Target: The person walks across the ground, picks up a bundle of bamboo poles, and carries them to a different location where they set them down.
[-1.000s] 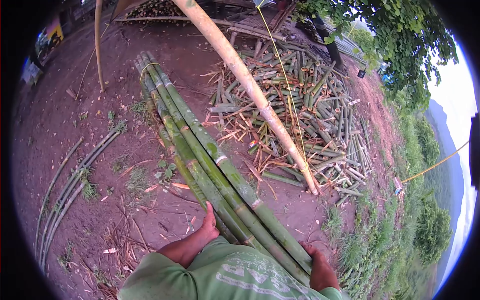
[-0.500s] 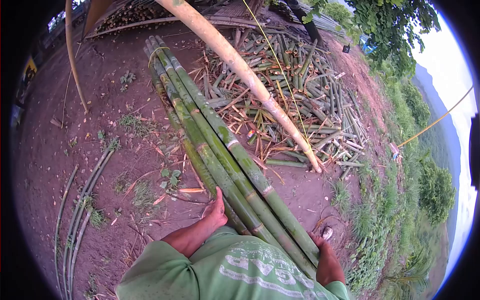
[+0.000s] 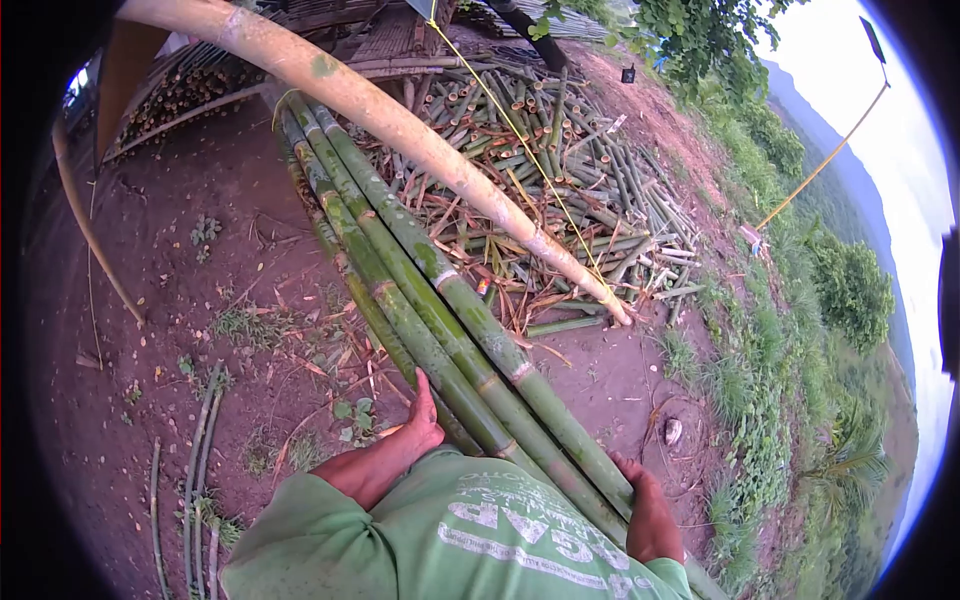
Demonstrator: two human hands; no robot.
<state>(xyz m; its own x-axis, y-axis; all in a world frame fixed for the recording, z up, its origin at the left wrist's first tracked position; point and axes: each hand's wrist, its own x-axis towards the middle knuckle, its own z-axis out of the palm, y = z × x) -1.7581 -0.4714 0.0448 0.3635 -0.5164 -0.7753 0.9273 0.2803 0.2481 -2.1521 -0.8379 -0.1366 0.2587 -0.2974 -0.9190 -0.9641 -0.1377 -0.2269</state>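
A bundle of several long green bamboo poles (image 3: pixel 440 345) runs diagonally from my waist toward the far left. A yellowish tie (image 3: pixel 282 108) circles its far end. My left hand (image 3: pixel 424 415) grips the bundle from its left side, thumb up along the outer pole and fingers hidden underneath. At the near right, my right hand (image 3: pixel 648 505) is closed around the outermost pole on that side, its fingertips partly out of sight. The near part of the bundle lies against the front of my green shirt (image 3: pixel 450 530).
A slanting peeled pole (image 3: pixel 430 150) crosses ahead, with a yellow cord (image 3: pixel 515 130) near it. Behind it spreads a heap of cut bamboo pieces (image 3: pixel 600 190). Thin poles (image 3: pixel 200 450) lie at lower left. Grassy slope (image 3: pixel 745 400) falls away on the right.
The bundle and I have advanced over the ground; its far end now appears close to the slanting pole. The thin poles have slid lower in view. Both hands keep their grip.
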